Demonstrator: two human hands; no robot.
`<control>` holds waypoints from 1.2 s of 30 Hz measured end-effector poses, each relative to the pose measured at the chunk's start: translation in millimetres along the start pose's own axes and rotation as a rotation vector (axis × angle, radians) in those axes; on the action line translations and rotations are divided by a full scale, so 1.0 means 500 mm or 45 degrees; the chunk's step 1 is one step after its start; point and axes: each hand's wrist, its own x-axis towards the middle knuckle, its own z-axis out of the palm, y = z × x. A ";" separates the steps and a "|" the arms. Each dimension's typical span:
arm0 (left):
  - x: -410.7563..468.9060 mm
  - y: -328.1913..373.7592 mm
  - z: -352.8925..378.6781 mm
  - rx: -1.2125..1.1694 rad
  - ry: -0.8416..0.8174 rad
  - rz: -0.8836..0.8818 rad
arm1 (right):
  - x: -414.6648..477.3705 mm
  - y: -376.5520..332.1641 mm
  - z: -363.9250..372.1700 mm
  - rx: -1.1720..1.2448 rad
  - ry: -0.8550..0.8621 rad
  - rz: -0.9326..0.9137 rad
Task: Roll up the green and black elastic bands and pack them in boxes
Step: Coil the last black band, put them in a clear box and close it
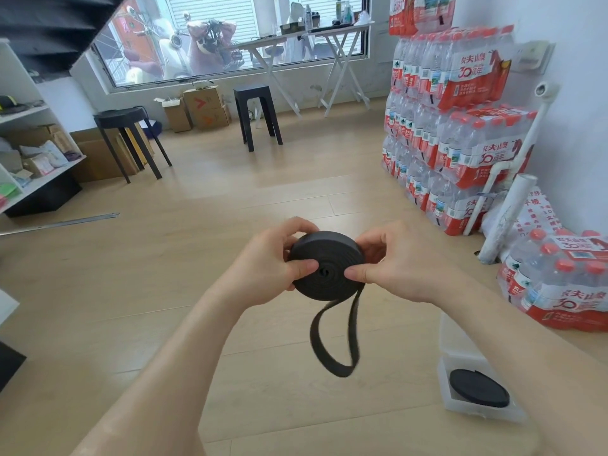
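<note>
The left hand point(269, 258) and right hand point(394, 261) pinch the nearly wound black band roll point(329, 278) above the floor point(230, 209), where slackened fingers point(296, 227) would likely let the coil spring loose from its hanging tail point(332, 343).

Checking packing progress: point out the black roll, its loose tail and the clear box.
black roll point(330, 258), head view, coiled flat face.
loose tail point(317, 343), head view, left side of hanging loop.
clear box point(483, 413), head view, near wall.
</note>
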 end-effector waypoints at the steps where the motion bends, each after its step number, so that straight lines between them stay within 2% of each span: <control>1: 0.000 0.000 0.002 0.208 -0.008 0.058 | 0.001 -0.001 -0.001 -0.087 -0.010 -0.012; 4: -0.004 0.018 0.018 0.964 0.084 0.281 | 0.006 -0.007 0.004 -0.481 -0.049 -0.122; 6: -0.007 0.033 0.040 1.123 0.059 0.325 | 0.007 -0.006 0.015 -0.606 -0.087 -0.215; 8: -0.005 0.034 0.049 1.137 -0.008 0.283 | 0.005 -0.002 0.024 -0.584 -0.107 -0.243; 12: 0.005 0.017 0.014 0.796 -0.030 0.089 | 0.005 0.010 0.012 0.052 -0.108 -0.056; 14: 0.007 0.009 0.001 0.555 0.026 0.039 | 0.006 0.020 0.000 0.229 -0.100 -0.019; 17: 0.011 0.005 -0.010 0.298 0.073 0.001 | 0.006 0.023 -0.001 0.302 -0.057 0.002; 27: 0.009 -0.002 -0.016 -0.018 0.173 -0.030 | 0.001 0.018 0.007 0.455 -0.057 0.024; 36: 0.007 -0.002 -0.016 -0.296 0.229 -0.129 | 0.005 0.028 0.021 0.819 -0.031 0.121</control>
